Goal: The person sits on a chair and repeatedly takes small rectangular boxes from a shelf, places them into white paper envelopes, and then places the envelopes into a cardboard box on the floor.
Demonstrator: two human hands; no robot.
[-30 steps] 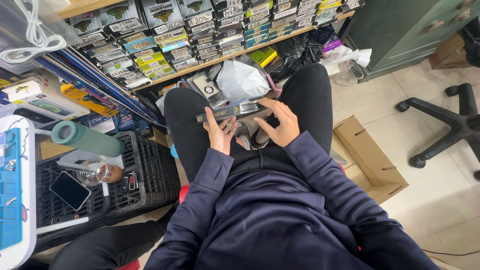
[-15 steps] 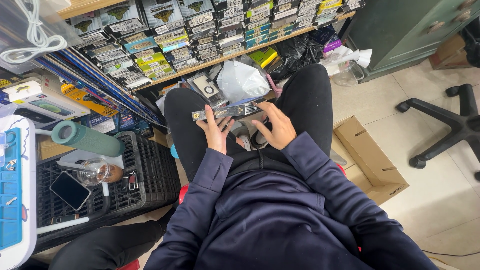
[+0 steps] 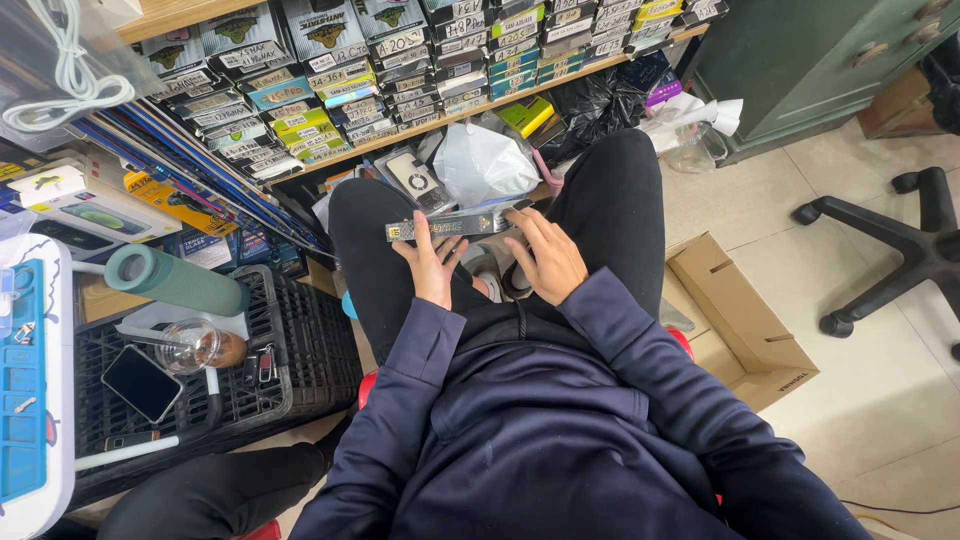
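I sit with both hands over my knees, holding a stack of flat dark packets (image 3: 455,222) edge-up between them. My left hand (image 3: 432,266) grips the stack's left part, thumb side toward me. My right hand (image 3: 543,256) closes on the right end, fingers spread along it. My legs in black trousers (image 3: 610,210) lie under the stack. A white plastic bag (image 3: 485,162) and a few loose packets (image 3: 412,178) lie on the floor just beyond my knees.
A low wooden shelf (image 3: 440,118) packed with rows of boxed packets runs ahead. On my left, a black crate (image 3: 290,345) carries a phone (image 3: 142,382), a green cylinder (image 3: 176,282) and a glass cup (image 3: 200,346). An open cardboard box (image 3: 740,320) and an office-chair base (image 3: 900,250) are on the right.
The stack has been lifted slightly and turned more level between my hands; my right hand's fingers slid further along its right end.
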